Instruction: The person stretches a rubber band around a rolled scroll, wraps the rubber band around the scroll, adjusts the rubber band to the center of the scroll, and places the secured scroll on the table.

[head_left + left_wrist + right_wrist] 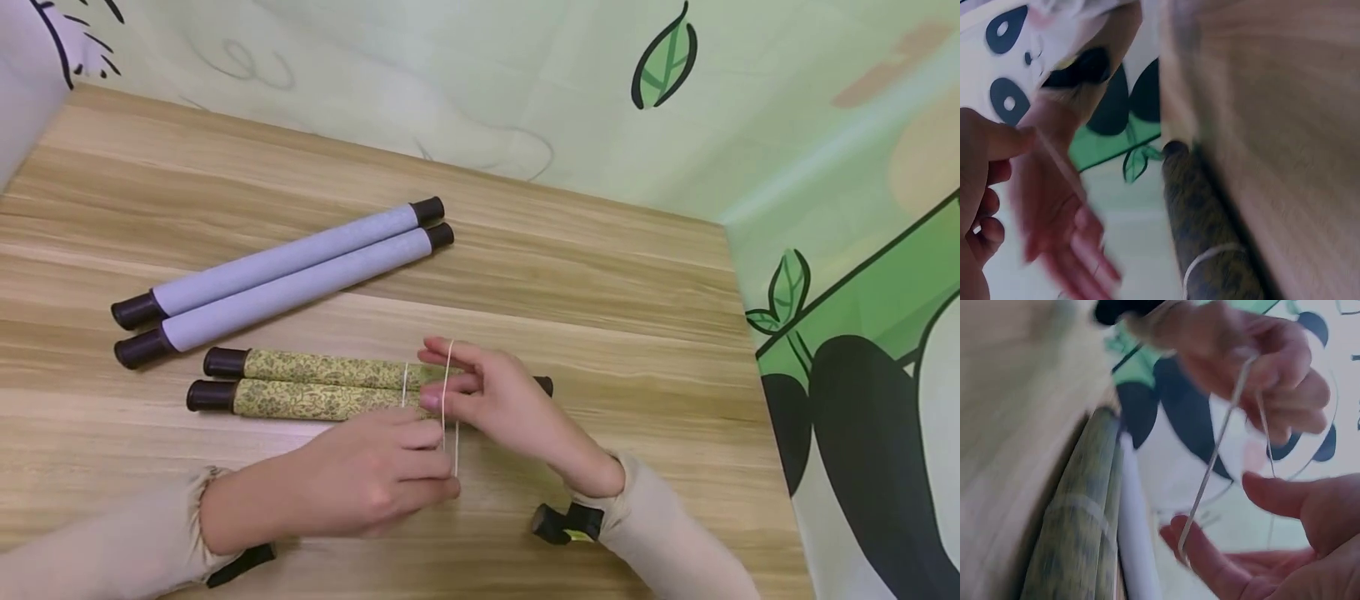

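Two yellow scrolls [315, 400] with a dark floral pattern and dark end knobs lie side by side, a thin white band [405, 383] running across them. Just in front of them, my left hand [375, 475] pinches a second white rubber band [1215, 453] with curled fingers. That band stretches across to my right hand [510, 400], where it loops over the extended fingers. The right thumb stands apart from the index finger in the right wrist view. Part of the scrolls' right half is hidden behind both hands.
Two lavender scrolls [300, 279] with dark knobs lie slanted behind the yellow pair on the wooden table [585, 292]. A pale printed backdrop [450, 75] rises along the table's back and right edges. Dark straps [570, 523] sit at both wrists.
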The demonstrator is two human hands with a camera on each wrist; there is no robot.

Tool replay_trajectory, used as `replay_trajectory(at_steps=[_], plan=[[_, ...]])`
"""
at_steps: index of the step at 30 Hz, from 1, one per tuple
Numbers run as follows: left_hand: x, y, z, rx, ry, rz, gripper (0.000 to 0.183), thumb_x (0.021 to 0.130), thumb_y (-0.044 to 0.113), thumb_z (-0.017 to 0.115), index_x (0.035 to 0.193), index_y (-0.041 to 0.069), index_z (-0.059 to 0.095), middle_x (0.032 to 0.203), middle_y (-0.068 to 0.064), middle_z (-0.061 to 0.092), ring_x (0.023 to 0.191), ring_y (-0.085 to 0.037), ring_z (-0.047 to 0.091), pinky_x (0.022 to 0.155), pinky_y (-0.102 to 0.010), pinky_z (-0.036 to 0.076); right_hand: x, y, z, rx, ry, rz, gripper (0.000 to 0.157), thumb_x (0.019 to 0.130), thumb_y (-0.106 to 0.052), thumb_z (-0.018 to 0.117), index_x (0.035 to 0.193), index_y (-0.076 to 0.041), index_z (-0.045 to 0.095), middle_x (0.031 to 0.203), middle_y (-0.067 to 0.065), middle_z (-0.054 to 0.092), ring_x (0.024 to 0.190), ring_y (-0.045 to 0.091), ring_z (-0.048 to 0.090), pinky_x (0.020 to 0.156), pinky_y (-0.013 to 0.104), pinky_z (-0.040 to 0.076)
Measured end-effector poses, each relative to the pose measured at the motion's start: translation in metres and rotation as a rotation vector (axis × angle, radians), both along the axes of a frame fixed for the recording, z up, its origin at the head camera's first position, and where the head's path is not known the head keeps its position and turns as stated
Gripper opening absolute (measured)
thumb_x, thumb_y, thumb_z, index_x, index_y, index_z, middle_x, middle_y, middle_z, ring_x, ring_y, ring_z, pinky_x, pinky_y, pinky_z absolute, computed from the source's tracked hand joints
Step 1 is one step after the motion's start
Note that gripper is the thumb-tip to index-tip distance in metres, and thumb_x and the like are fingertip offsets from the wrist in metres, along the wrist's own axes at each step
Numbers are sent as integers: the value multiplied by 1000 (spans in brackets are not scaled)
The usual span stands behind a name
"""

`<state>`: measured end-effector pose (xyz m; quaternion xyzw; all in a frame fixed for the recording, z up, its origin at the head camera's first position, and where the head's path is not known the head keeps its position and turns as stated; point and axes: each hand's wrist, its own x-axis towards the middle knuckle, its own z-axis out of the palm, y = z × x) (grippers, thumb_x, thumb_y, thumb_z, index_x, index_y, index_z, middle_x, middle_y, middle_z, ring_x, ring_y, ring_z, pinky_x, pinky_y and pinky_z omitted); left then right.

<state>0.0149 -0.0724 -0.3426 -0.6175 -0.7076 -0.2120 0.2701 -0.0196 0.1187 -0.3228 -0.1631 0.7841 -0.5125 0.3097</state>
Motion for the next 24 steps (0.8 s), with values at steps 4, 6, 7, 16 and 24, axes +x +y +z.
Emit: replay_trajectory(at_steps=[4, 6, 7, 16, 24], plan=[[6, 7, -1, 37, 78, -9, 13, 88, 18, 62, 92, 18, 74, 84, 13, 61, 74, -8, 43, 65, -18, 36, 5, -10, 3, -117, -85, 29, 60, 94, 1, 59, 150, -4, 38, 158, 10, 40, 137, 31, 51, 100, 29, 55], [7, 6, 4, 70, 86, -22, 15, 92, 16, 59, 93, 18, 74, 83, 12, 61, 74, -7, 43, 64, -17, 36, 9, -9, 2, -74, 44, 126, 58, 92, -1, 63, 147, -3, 44, 157, 7, 42, 141, 27, 47, 107, 33, 50], [7, 4, 8, 89, 83, -28, 17, 94, 15, 57, 93, 17, 74, 83, 11, 60, 73, -8, 43, 64, -17, 36, 10, -7, 0, -25, 150, 185, 57, 91, -4, 67, 145, -4, 48, 155, 6, 44, 142, 24, 46, 110, 34, 48], [-12, -28, 30, 251, 0, 54, 29, 99, 11, 52, 84, 10, 77, 74, 6, 57, 64, -12, 40, 55, -17, 29, 23, 14, -3, 219, 806, 476, 55, 80, -39, 81, 126, -14, 66, 132, -2, 65, 124, 9, 60, 109, 20, 46], [-20, -33, 23, 150, 0, 98, 32, 101, 12, 49, 88, 14, 78, 80, 9, 61, 71, -12, 43, 60, -21, 35, 25, 10, -4, 153, 1002, 525, 32, 84, -36, 77, 109, -17, 73, 111, -8, 72, 109, 3, 65, 100, 11, 48]])
